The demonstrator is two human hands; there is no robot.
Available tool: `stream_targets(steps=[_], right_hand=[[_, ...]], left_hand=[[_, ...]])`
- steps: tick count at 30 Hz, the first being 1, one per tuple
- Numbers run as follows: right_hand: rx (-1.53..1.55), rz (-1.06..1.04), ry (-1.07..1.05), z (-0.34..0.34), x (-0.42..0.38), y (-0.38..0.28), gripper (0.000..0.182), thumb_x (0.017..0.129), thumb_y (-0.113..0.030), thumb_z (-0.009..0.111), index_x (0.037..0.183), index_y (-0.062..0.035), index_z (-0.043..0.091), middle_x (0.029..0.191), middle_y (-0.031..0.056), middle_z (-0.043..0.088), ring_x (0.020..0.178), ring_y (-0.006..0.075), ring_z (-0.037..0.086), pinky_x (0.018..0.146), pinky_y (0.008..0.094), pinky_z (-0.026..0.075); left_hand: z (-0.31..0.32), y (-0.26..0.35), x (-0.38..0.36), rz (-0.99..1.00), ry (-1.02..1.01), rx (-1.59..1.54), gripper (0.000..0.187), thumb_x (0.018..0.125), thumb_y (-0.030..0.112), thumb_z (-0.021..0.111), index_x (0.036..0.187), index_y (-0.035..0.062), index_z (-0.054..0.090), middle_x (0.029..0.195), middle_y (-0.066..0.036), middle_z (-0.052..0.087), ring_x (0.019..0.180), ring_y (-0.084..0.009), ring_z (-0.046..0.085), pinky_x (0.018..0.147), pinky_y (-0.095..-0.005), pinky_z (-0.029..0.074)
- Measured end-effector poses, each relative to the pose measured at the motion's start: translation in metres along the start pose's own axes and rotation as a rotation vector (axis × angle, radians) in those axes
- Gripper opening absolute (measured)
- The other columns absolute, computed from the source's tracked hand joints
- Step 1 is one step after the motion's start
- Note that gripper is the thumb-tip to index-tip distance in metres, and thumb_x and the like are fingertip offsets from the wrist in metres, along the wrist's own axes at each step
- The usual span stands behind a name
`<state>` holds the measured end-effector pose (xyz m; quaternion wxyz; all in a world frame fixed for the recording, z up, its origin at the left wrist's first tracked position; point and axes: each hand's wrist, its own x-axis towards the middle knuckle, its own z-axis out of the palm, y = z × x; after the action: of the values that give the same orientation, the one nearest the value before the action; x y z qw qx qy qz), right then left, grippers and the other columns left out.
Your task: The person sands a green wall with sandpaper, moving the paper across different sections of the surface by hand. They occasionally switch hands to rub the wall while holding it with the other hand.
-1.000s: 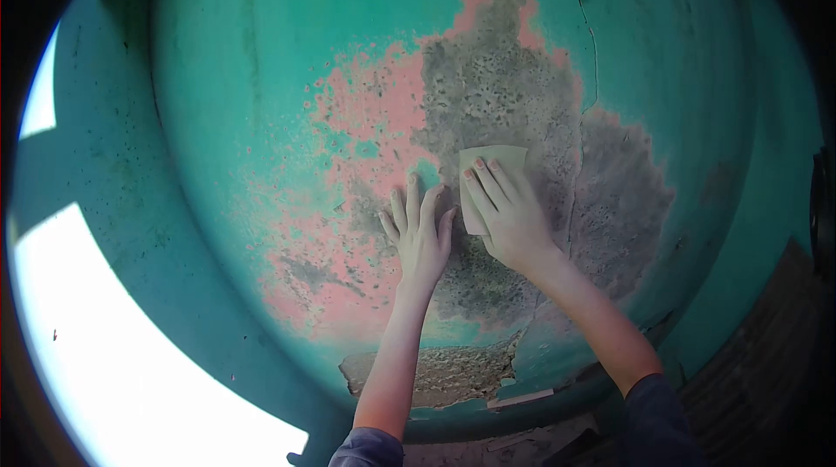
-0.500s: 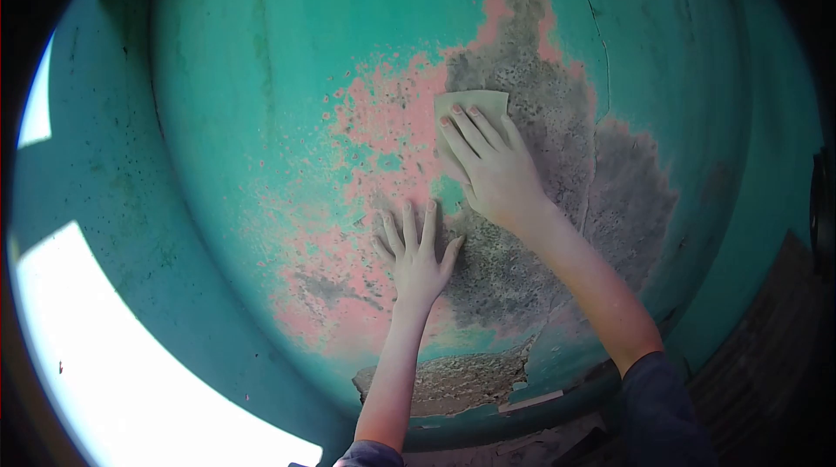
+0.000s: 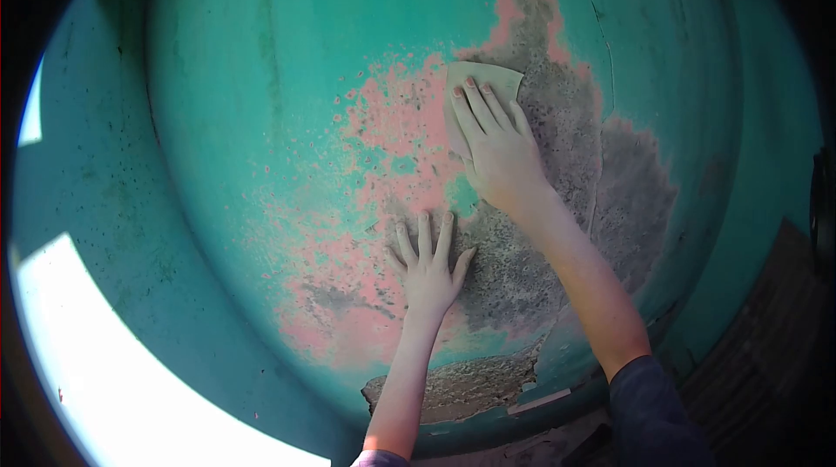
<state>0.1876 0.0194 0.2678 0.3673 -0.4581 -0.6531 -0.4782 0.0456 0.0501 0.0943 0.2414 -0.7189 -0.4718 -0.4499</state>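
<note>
My right hand (image 3: 503,152) presses a pale grey-beige sheet, which looks like sandpaper (image 3: 455,88), flat against the wall. Its fingers lie extended over the sheet, whose top corners stick out past them; the thumb is mostly hidden. Lower and to the left, my left hand (image 3: 428,274) rests on the wall with fingers spread and nothing in it. Around both hands the green wall (image 3: 235,101) is worn through to a pink layer (image 3: 396,110) and to rough, pitted grey patches (image 3: 557,119). Pale dust seems to coat both hands.
A thin crack (image 3: 603,40) runs down the wall on the right. Below my hands, a broken-out patch (image 3: 475,387) bares rough brown material near the wall's bottom edge. Bright sunlight (image 3: 113,362) falls at the lower left. Corrugated dark material (image 3: 758,328) shows at the right.
The right hand has slid upward with the sheet, which now sits a little higher and tilted on the wall. The left hand stays spread on about the same spot; the view has shifted slightly.
</note>
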Motion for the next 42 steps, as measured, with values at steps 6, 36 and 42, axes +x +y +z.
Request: stream_targets(steps=[6, 36, 42], right_hand=[[0.004, 0.017, -0.104, 0.000, -0.053, -0.006, 0.077, 0.086, -0.023, 0.065, 0.153, -0.0044, 0.032, 0.158, 0.0154, 0.033, 0.146, 0.0297, 0.032, 0.118, 0.0502, 0.025], [0.134, 0.152, -0.313, 0.041, -0.230, -0.082, 0.069, 0.087, -0.018, 0.056, 0.152, -0.0046, 0.037, 0.157, 0.0160, 0.036, 0.145, 0.0306, 0.034, 0.117, 0.0532, 0.024], [0.153, -0.028, -0.318, 0.028, -0.161, -0.096, 0.067, 0.088, -0.023, 0.056, 0.150, -0.0038, 0.039, 0.155, 0.0157, 0.038, 0.145, 0.0298, 0.035, 0.117, 0.0498, 0.026]], left_hand=[[0.005, -0.004, -0.008, 0.008, -0.013, -0.016, 0.073, 0.092, 0.056, 0.058, 0.154, 0.0256, 0.036, 0.162, -0.017, 0.024, 0.146, -0.0522, 0.012, 0.109, -0.0757, 0.006], [0.040, -0.033, -0.128, -0.086, -0.151, -0.053, 0.058, 0.096, 0.046, 0.056, 0.150, 0.0294, 0.043, 0.161, -0.012, 0.028, 0.144, -0.0521, 0.022, 0.106, -0.0786, 0.012], [0.022, -0.025, -0.141, -0.225, -0.174, -0.220, 0.061, 0.099, 0.039, 0.054, 0.154, 0.0225, 0.036, 0.163, -0.015, 0.021, 0.146, -0.0531, 0.013, 0.111, -0.0723, 0.009]])
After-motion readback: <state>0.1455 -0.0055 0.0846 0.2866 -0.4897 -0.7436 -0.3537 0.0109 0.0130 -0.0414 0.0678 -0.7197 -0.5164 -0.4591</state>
